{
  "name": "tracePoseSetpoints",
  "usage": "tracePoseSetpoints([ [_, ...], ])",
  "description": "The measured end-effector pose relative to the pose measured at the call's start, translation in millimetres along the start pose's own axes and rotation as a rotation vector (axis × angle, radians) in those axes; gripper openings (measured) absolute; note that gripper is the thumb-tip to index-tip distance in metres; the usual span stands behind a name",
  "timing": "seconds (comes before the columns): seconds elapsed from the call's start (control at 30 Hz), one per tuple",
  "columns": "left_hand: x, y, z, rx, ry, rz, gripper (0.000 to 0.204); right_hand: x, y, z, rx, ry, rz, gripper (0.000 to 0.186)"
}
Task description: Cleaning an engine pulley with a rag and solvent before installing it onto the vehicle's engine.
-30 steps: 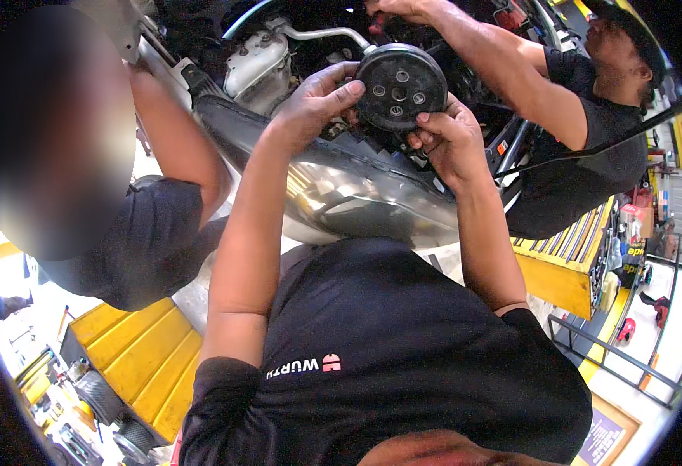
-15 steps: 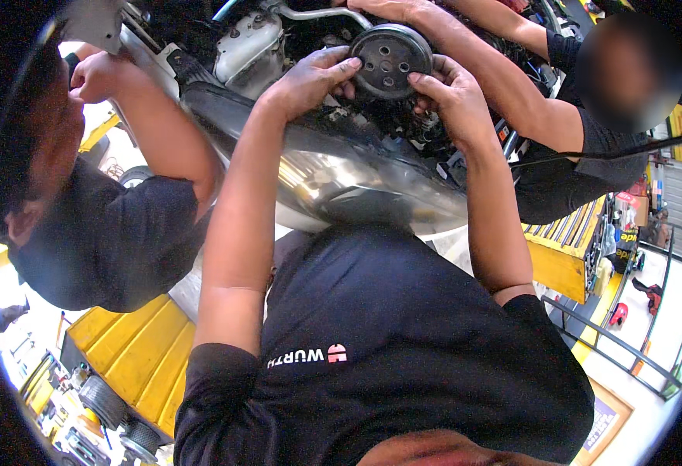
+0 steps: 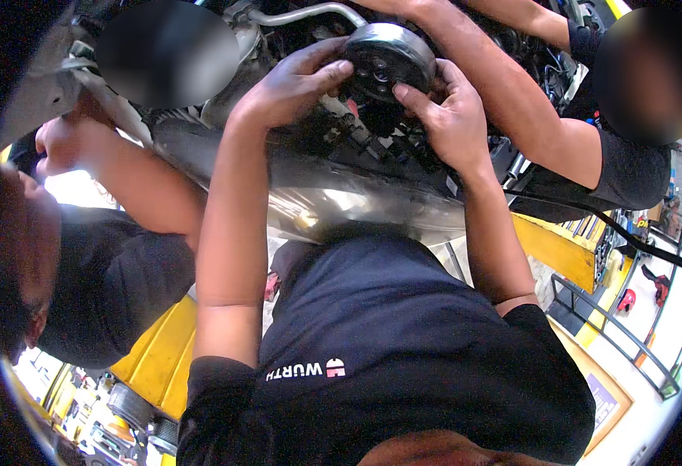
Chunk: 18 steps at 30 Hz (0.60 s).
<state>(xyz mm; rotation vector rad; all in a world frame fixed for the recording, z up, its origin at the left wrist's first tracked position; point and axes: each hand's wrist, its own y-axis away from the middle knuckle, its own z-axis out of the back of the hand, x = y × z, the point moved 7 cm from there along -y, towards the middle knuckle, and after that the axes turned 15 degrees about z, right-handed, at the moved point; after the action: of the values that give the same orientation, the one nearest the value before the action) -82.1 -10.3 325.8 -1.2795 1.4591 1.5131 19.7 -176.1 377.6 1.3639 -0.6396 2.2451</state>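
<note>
Black pulley (image 3: 388, 62) tilted over engine bay (image 3: 366, 141); fingers of left hand (image 3: 285, 93) and right hand (image 3: 455, 120) gripping opposite edges, likely for balance.

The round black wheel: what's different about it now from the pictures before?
The black wheel has tipped: its face with holes has turned down toward the person's body, so more of its shiny rim shows on top. Nothing was let go: the left hand and right hand still hold it from both sides.

White lettering (image 3: 297, 373) beside a red-and-white emblem (image 3: 334, 367) on the wearer's black shirt (image 3: 434, 373)
</note>
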Motion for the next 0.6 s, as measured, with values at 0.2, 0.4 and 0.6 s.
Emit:
tracePoseSetpoints([
  [0.2, 10, 14, -8, -0.013, 0.772, 0.066, 0.055, 27, 8, -2, -0.074, 0.413, 0.299, 0.036],
  [0.4, -5, 59, -56, -0.007, 1.078, 0.019, 0.060, 75, 48, -17, -0.063, 0.444, 0.772, 0.031],
  [0.6, -25, 100, -92, -0.341, 1.002, -0.095, 0.065, 121, 104, -6, -0.029, 0.468, 0.711, 0.033],
])
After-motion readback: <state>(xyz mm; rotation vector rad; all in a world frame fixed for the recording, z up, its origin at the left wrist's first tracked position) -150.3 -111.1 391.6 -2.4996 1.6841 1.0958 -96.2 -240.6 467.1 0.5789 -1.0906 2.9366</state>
